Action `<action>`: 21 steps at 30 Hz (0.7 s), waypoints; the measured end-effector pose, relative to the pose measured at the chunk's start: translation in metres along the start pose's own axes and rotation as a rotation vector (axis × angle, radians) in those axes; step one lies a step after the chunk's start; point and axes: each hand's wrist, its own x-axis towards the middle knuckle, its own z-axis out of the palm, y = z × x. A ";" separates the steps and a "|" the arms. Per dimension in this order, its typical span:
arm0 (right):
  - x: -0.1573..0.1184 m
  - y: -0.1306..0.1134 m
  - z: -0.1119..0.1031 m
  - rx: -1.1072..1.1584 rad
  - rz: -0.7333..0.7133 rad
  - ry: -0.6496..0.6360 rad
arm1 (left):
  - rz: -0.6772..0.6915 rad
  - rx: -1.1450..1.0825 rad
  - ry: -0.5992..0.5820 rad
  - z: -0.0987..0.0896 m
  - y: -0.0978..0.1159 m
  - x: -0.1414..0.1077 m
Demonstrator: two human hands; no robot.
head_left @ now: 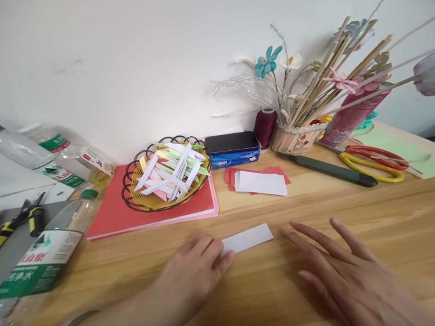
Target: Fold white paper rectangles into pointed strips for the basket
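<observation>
Head-worn view, close above table (254,290), facing forward, downward

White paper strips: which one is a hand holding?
The flat front strip, its left end pinched by the left hand; white slips behind lie on red slips; folded white strips sit in the basket.

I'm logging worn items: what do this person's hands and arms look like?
The left hand is ungloved, with a thin ring; a dark greyish band, perhaps a cuff or bracelet, shows by its forearm. The right hand is ungloved, with no sleeve or ring visible.
</observation>
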 end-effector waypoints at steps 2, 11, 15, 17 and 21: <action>0.010 -0.010 -0.003 0.011 -0.022 0.003 | 0.004 -0.018 0.017 0.001 0.000 0.002; 0.033 -0.033 0.009 0.177 -0.151 -0.071 | 0.008 -0.047 0.036 0.003 -0.003 0.004; 0.015 -0.018 0.014 0.112 -0.116 -0.125 | 0.029 -0.059 0.001 0.000 -0.010 0.000; 0.010 -0.012 0.014 0.096 -0.102 -0.128 | 0.033 -0.066 -0.035 -0.004 -0.013 -0.002; 0.005 0.000 0.011 0.081 -0.068 -0.090 | 0.070 -0.073 -0.112 -0.014 -0.019 -0.003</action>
